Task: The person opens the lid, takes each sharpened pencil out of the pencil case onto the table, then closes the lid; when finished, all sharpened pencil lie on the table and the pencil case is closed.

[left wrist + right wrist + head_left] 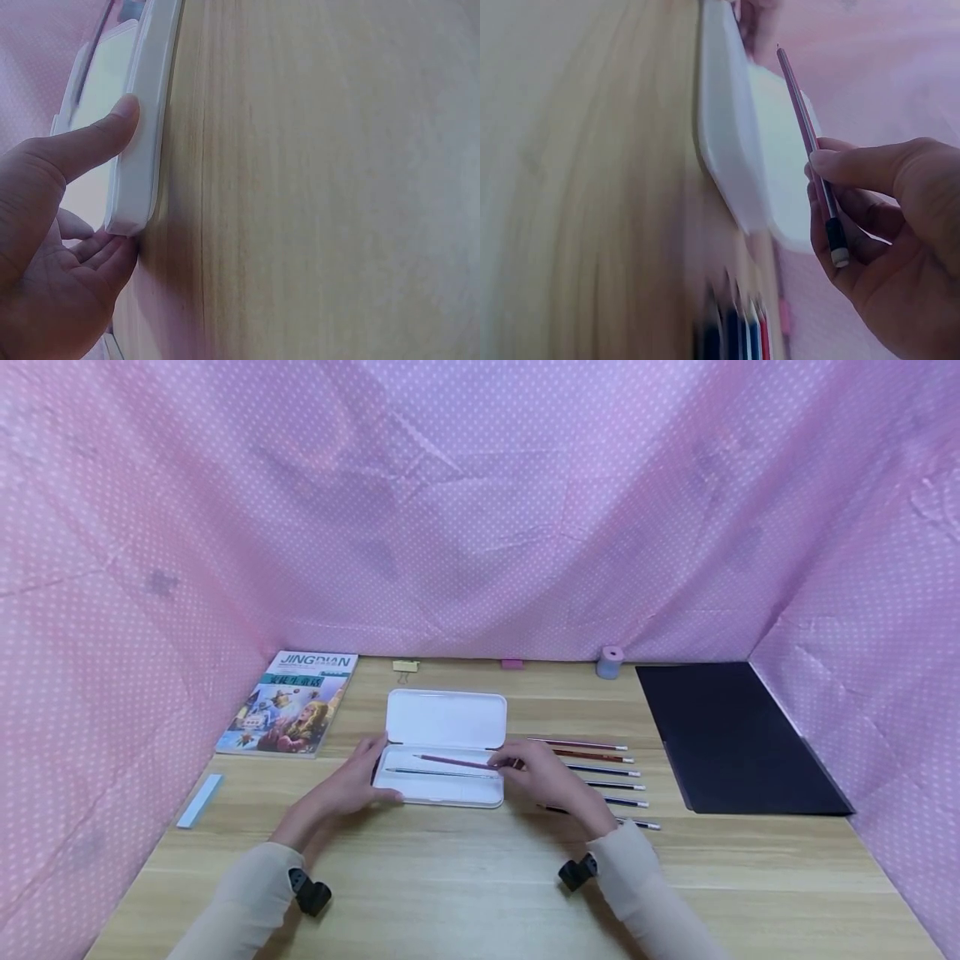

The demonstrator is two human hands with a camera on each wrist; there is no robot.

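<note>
Your left hand (351, 783) grips the left end of the open white case (444, 789). Your right hand (543, 775) pinches a dark red pencil (453, 762) over the case, where another pencil (431, 772) lies inside. Six more pencils (611, 786) lie on the surface (450, 877) to the case's right, a magazine (291, 706) to its left.

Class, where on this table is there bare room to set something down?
Bare table lies in front of the case, between the sleeves, and in front of the black sheet. Crowded: right of the case, with pencils and the right hand.
</note>
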